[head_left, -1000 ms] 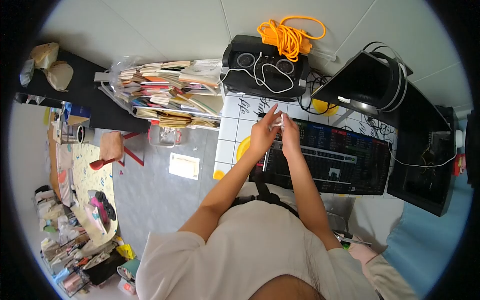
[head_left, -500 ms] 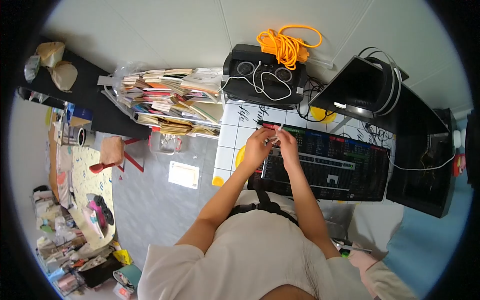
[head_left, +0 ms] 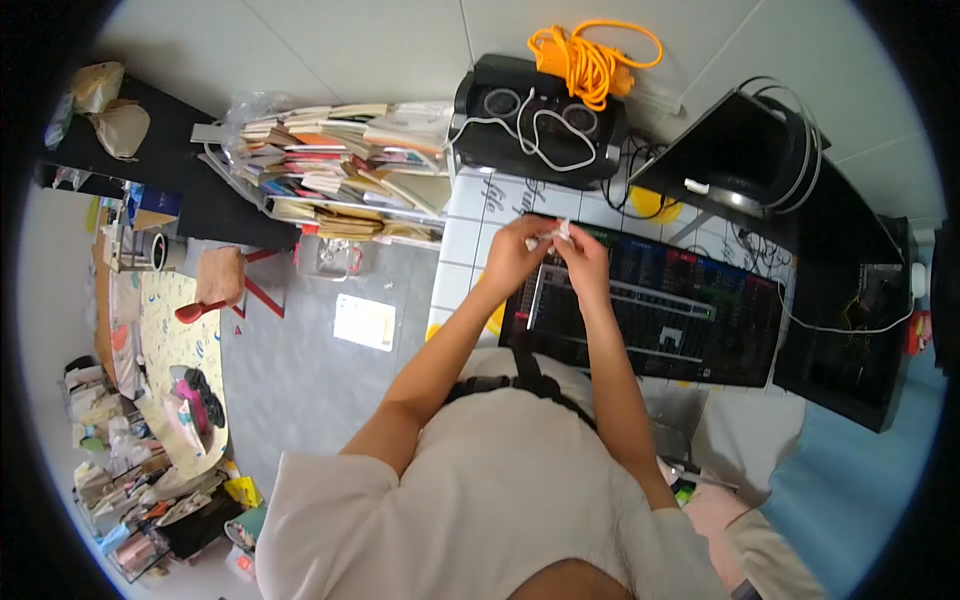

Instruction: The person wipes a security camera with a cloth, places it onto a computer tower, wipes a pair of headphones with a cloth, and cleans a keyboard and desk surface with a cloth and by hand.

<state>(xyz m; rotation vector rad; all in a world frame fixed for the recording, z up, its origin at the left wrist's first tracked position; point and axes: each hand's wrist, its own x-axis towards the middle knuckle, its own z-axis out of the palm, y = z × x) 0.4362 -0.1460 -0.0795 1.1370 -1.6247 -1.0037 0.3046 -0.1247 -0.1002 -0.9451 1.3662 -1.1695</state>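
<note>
Pinching a small, crumpled white item [head_left: 564, 231] between the fingertips, the left hand [head_left: 512, 258] and right hand [head_left: 588, 262] meet near the edge of a dark printed mat [head_left: 735, 345]. Each grip is closed on the item, too small to identify, held above the grid-patterned surface [head_left: 455, 285]. Beyond them sits a black speaker [head_left: 490, 150], with a white cable [head_left: 560, 165] draped across its front and a coiled orange cord [head_left: 592, 75] at its back.

One orange cable bundle [head_left: 590, 70], one black speaker box [head_left: 490, 150], two round speakers [head_left: 502, 102], one monitor [head_left: 835, 210], one keyboard [head_left: 625, 320], one mat [head_left: 740, 350], one red-legged stool [head_left: 220, 277].
</note>
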